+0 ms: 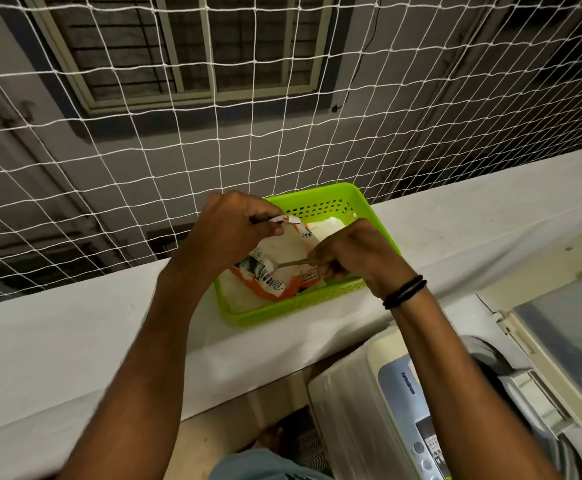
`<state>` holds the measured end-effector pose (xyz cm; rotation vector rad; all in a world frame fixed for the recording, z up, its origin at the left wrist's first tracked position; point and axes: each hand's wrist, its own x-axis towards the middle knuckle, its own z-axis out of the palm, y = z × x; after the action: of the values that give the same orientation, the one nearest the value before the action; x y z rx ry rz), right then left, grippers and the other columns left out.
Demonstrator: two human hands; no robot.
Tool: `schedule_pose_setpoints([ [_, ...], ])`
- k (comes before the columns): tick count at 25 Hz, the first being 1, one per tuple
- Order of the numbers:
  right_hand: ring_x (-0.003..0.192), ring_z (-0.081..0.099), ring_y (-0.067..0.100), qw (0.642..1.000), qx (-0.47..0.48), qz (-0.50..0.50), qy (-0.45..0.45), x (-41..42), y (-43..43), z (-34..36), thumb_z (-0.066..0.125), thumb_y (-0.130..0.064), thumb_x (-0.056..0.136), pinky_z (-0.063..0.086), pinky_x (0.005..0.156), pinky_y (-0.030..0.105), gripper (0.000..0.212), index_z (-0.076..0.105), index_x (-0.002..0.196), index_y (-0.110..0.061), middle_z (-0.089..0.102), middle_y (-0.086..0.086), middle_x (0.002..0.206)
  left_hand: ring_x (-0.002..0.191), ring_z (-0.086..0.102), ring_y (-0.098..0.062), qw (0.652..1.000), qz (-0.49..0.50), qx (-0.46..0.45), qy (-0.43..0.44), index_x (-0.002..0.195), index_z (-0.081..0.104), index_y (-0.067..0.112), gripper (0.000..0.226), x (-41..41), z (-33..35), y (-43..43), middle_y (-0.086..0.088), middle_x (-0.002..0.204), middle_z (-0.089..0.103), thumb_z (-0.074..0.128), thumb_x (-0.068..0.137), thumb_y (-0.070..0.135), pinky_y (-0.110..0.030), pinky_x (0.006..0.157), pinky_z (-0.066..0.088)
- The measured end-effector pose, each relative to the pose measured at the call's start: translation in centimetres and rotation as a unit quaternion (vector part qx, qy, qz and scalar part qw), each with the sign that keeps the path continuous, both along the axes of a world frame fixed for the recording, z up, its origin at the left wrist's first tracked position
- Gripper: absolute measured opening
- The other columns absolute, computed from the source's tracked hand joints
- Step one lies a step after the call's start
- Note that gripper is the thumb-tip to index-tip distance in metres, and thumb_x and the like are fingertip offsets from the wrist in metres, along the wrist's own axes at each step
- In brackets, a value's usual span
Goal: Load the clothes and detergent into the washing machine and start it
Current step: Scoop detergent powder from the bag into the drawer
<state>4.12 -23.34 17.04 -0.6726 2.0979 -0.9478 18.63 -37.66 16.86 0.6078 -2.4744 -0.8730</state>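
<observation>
Left hand (pixel 228 225): raised over the far left corner of the basket; fingers pinched together on the top edge of the packet, holding its mouth up.
Right hand (pixel 358 256): just right of the packet, over the basket's right side; fingers closed around the handle of a spoon. Black bands circle the wrist.
Packet (pixel 275 268): white and orange detergent pouch, tilted, its lower end resting in the basket, its open mouth facing up and to the right between the two hands.
Spoon (pixel 291 262): thin metal, lying nearly level; the handle runs left from the right hand and the bowl end reaches into the packet's mouth. What the bowl holds cannot be told.
Basket (pixel 320 199): lime green, perforated walls, set on the ledge near the net; pale contents lie on its floor beneath the packet.
Ledge (pixel 74 341): white, running from near left to far right, with the basket toward its middle.
Net (pixel 144 133): white mesh stretched beyond the ledge; a window and a grey wall show through it.
Washer (pixel 403 393): top-loader at near right, below the ledge; lid raised at the far right, drum opening dark, control panel along its near edge.
</observation>
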Motion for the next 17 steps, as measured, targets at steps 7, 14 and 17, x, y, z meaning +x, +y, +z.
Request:
schedule_pose_setpoints([
  [7,0.048,0.051,0.024,0.995,-0.072,-0.062,0.018,-1.4,3.5,1.1,0.072,-0.002,0.072,0.043,0.049,0.027,0.008,0.076,0.066,0.0,0.064,0.008,0.048,0.071,0.069,-0.012,0.999,0.024,0.037,0.017,0.09,0.078,0.026,0.014,-0.4,-0.5,0.4,0.005,0.078,0.076,0.076,0.077,0.03,-0.035,0.075,0.053],
  [14,0.04,0.049,0.016,0.992,-0.087,-0.088,-0.017,-1.0,3.8,1.0,0.069,0.003,0.077,0.041,0.042,0.02,0.009,0.075,0.079,0.008,0.062,0.006,0.046,0.073,0.069,-0.012,0.999,0.023,0.037,0.014,0.09,0.078,0.026,0.014,-0.7,-0.6,0.4,0.007,0.08,0.076,0.074,0.078,0.032,-0.035,0.075,0.053],
  [17,0.042,0.049,0.018,0.989,-0.101,-0.1,-0.029,-0.9,4.4,1.1,0.067,0.005,0.077,0.04,0.042,0.021,0.009,0.075,0.08,0.009,0.062,0.009,0.048,0.071,0.068,-0.015,0.999,0.025,0.029,0.01,0.089,0.078,0.024,0.014,-0.6,-0.6,0.5,0.004,0.077,0.075,0.073,0.079,0.033,-0.036,0.071,0.053],
])
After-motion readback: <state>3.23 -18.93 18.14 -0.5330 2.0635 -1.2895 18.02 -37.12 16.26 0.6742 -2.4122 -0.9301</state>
